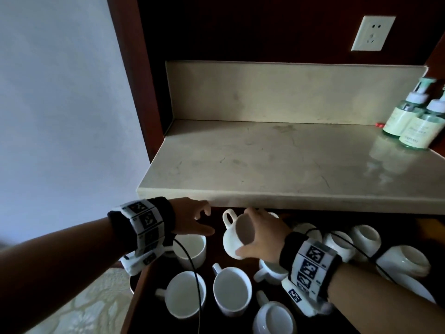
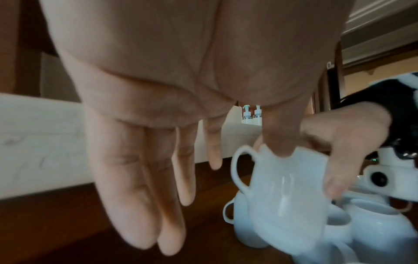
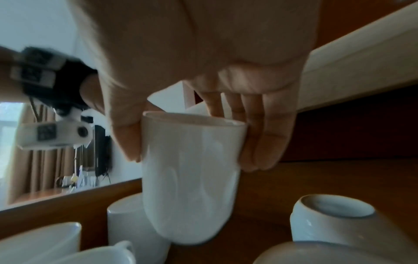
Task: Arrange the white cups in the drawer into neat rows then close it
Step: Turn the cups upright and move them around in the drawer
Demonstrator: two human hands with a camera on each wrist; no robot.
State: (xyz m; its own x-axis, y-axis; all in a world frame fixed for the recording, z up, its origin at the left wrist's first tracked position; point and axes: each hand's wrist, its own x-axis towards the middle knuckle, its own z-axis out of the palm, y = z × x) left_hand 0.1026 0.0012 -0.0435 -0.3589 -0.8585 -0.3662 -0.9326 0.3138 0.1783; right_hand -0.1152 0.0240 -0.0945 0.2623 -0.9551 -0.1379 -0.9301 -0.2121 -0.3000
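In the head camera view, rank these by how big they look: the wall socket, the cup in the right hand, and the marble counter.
1. Marble counter
2. Cup, held by the right hand
3. Wall socket

The cup is nearer the camera, so ranks two and three are unsure.

The cups [image 1: 232,289] are glossy white ceramic, smooth with soft highlights. The drawer [image 3: 316,187] floor is reddish-brown wood with a smooth, dull sheen. The tabletop [image 1: 277,162] is polished pale stone, faintly veined and reflective. At its right edge, the bottles [image 1: 414,124] are clear greenish plastic with paper labels.
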